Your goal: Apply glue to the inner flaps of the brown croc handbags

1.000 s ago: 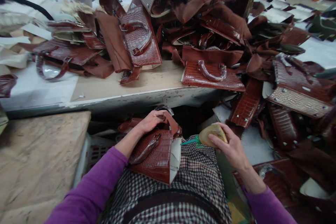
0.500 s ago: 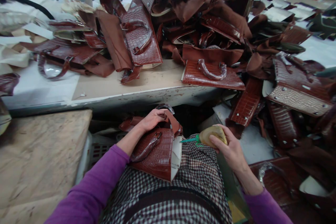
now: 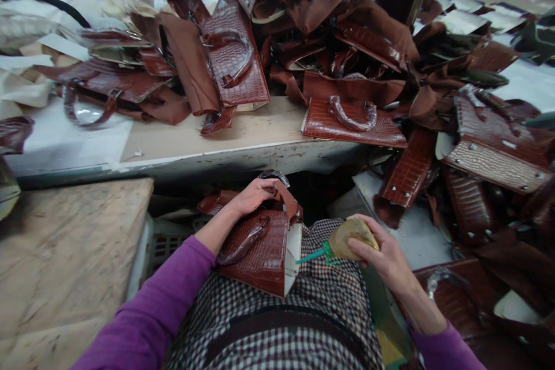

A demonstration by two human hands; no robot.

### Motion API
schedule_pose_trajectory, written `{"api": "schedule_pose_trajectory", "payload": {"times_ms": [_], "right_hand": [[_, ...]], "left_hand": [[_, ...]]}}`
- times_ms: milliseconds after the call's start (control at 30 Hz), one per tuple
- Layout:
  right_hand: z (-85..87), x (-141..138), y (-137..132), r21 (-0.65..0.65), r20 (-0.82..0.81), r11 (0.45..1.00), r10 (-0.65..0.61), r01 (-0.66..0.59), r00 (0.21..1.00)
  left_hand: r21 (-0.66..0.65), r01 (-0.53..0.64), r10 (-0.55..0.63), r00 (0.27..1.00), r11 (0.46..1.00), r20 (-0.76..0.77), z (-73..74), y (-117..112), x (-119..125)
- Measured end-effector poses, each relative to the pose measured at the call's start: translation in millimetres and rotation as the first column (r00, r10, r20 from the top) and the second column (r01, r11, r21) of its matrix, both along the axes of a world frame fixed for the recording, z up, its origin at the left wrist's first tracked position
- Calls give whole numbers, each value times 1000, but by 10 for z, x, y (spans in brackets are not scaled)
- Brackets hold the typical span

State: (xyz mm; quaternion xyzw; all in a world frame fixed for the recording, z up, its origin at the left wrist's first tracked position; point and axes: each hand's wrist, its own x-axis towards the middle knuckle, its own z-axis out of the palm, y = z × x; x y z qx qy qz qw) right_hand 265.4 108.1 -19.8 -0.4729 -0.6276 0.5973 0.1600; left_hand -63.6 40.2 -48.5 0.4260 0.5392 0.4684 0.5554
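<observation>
The crocodile-patterned brown handbag (image 3: 271,263) is on the lap of the person, resting over the black-and-white checked apron (image 3: 329,306), with its white end panel (image 3: 292,263) turned to the right side. The left hand (image 3: 255,196) comes over the top of this bag, and its fingers are bent around the brown upper edge, pinching it; some of the fingertips are hidden behind the material. The right hand (image 3: 384,248) is closed around a yellowish squeeze bottle (image 3: 352,239), with the thumb lying along the near side. The bottle is tilted, and its thin teal nozzle (image 3: 311,256) points left and a little down to the white panel; I cannot tell if the tip touches it or stays just before it. In front of the knees is the long bench (image 3: 173,141), where many similar bags lie in a heap. One brown bag (image 3: 355,130) lies near the front edge, its handle wrapped in clear film. Farther right, another bag (image 3: 498,165) shows a pale patterned bottom with metal studs. At the left there is a paper-covered board (image 3: 73,243), and beside it, lower, a white plastic basket (image 3: 167,248) is partly visible.
</observation>
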Motion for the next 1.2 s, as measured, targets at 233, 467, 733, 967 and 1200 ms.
{"api": "schedule_pose_trajectory", "payload": {"times_ms": [233,467,733,967,1200], "right_hand": [[-65,-136,-17,91,-45,973,-210,213,977],[-61,-111,-30,139,-49,970,-194,199,980],[-71,-59,-20,67,-62,985,-158,162,986],[-16,52,-107,-30,-13,998,-55,55,998],[-1,83,-216,-4,-14,995,-97,97,995]], "left_hand": [[7,-10,11,1000,1000,-13,26,1,11],[3,-14,14,1000,1000,-10,10,-2,29],[5,-18,18,1000,1000,11,1,6,42],[27,-14,14,1000,1000,9,43,0,65],[37,-4,3,1000,999,11,45,-6,74]]}}
